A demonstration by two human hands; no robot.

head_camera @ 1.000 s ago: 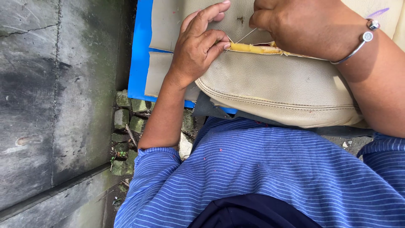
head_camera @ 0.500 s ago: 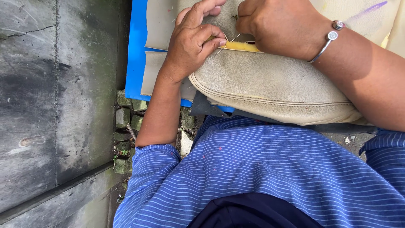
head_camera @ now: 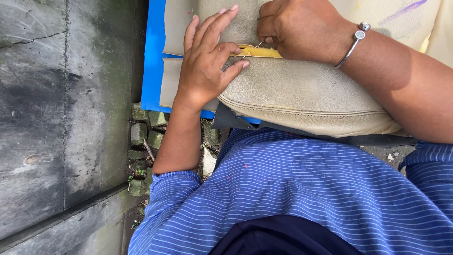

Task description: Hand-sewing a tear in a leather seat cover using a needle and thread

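A beige leather seat cushion (head_camera: 302, 94) lies across my lap, with a torn seam that shows yellow foam (head_camera: 259, 51). My left hand (head_camera: 207, 61) presses flat on the leather beside the tear, fingers spread. My right hand (head_camera: 297, 28), with a silver bangle (head_camera: 354, 42) on the wrist, pinches a thin needle (head_camera: 250, 51) whose tip points into the seam. The thread is too fine to see.
A blue sheet (head_camera: 153, 56) lies under the cushion's left edge. Grey concrete slabs (head_camera: 52, 108) fill the left side. Small mossy stones (head_camera: 141, 137) sit in the gap below the blue sheet. My blue striped shirt (head_camera: 306, 189) fills the bottom.
The view has shifted, so the cushion and both hands sit a little lower in the picture. My right hand has brought the needle closer to the seam by my left fingers.
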